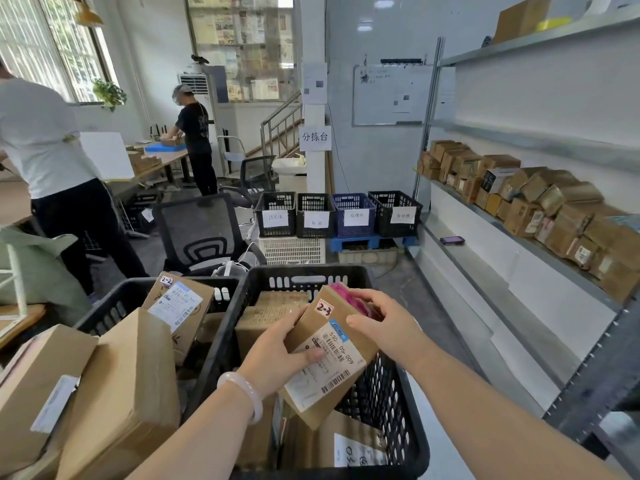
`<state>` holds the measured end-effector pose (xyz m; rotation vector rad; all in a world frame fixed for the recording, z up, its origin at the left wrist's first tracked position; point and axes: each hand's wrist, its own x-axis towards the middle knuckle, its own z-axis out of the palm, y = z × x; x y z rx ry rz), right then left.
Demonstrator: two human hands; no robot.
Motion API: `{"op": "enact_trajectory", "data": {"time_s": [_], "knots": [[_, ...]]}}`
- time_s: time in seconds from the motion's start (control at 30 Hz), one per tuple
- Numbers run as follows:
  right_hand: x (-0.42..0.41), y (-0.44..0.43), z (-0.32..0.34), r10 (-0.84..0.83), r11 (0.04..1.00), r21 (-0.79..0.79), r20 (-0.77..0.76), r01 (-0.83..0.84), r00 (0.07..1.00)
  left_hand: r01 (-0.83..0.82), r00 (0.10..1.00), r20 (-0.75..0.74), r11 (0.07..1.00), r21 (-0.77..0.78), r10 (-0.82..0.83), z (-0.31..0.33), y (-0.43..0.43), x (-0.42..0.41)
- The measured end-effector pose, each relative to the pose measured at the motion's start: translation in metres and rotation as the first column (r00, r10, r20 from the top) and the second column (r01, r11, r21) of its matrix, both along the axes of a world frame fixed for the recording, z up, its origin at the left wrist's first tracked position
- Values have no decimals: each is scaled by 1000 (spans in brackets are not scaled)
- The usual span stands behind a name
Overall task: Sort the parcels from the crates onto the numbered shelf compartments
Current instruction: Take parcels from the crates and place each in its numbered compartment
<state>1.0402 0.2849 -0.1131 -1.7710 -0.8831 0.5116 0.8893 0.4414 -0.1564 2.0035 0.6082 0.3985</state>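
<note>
A small brown parcel (332, 355) marked "2-3", with a white shipping label and pink tape on its far end, is held tilted above the black crate (391, 403). My left hand (280, 348) grips its left side, thumb on the label. My right hand (377, 323) holds its upper right end. More brown parcels lie in that crate. A second black crate (114, 306) to the left holds a parcel marked "2-2" (178, 306). The grey metal shelf (540, 247) runs along the right wall, its middle level stacked with several parcels (519, 199).
Large cardboard boxes (104, 393) lie at lower left. A row of labelled crates (337, 214) stands on the floor ahead, an office chair (201, 230) before them. A phone (452, 240) lies on the lower shelf. Two people work at tables on the left.
</note>
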Motion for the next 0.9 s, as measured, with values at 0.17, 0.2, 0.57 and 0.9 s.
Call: {"op": "enact_trajectory", "data": {"time_s": [0.17,0.2,0.57,0.9], "knots": [[-11,3,-5,-132,991,51,212,124,968,-87,986,129,986,-141,106,4,-4,0],[-14,3,-9,-151,988,66,217,140,964,-116,978,154,978,-174,143,6,-5,2],[-32,0,-37,-255,963,138,167,233,953,-137,913,348,962,-235,215,17,-14,27],[-4,-93,-13,-589,806,214,185,552,787,293,906,240,926,238,-348,25,-78,87]]}}
